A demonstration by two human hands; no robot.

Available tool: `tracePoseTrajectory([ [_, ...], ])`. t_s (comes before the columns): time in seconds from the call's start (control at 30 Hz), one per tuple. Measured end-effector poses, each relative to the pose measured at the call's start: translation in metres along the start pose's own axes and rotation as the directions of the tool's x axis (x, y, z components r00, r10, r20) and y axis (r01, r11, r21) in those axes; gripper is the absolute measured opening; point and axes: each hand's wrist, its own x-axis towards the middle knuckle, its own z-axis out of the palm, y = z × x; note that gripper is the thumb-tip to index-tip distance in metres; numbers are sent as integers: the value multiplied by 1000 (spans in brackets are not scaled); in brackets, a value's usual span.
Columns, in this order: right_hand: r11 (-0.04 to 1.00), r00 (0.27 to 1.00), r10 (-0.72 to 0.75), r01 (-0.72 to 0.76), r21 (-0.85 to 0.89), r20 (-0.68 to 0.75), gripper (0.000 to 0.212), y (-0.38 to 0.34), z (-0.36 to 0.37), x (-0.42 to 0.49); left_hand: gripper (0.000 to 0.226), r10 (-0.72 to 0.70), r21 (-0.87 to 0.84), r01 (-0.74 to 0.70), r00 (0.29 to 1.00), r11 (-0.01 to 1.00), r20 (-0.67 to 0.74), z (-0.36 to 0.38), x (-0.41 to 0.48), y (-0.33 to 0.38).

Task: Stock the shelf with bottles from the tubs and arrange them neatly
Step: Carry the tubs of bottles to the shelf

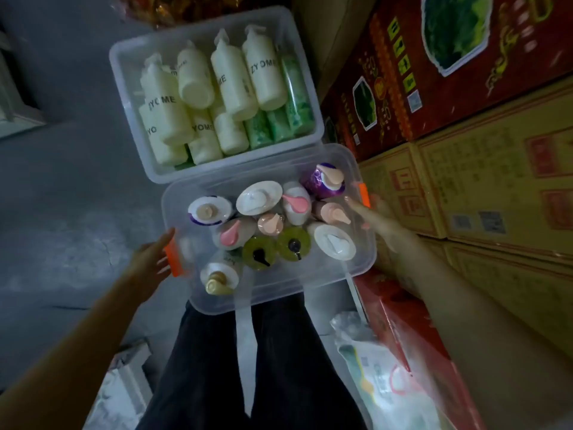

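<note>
A clear near tub [366,252] with orange latches holds several upright pump bottles [335,240] with pink, white, purple and green tops. My left hand [148,259] lies against its left orange latch [173,259], fingers straight and apart. My right hand [375,212] rests by the right orange latch [364,193], fingers stretched along the rim. Neither hand is curled around anything. Behind it, a second clear far tub [124,88] holds several cream bottles [263,76] lying down and green bottles [294,97] along its right side. No shelf is in view.
Stacked cartons, red [434,72] and yellow-brown [480,181], wall in the right side. A white plastic bag [372,383] lies at the lower right. My dark trouser legs [279,367] are below the near tub. Grey concrete floor [62,197] spreads to the left.
</note>
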Motion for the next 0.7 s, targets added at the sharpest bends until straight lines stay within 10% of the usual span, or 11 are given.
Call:
tracePoseTrajectory([
  [0.13, 997, 999, 44, -42, 65, -22, 26, 1, 1, 4, 36, 41, -39, -39, 997, 998, 60, 9, -5, -10],
  [0.4, 999, 999, 34, -34, -41, -5, 69, 11, -3, 14, 46, 116, 52, -117, 993, 992, 28, 23, -10, -11],
  [0.7, 997, 997, 44, -47, -66, -59, 54, 11, 2, -3, 41, 216, 127, -207, 975, 970, -60, 19, -22, -14],
])
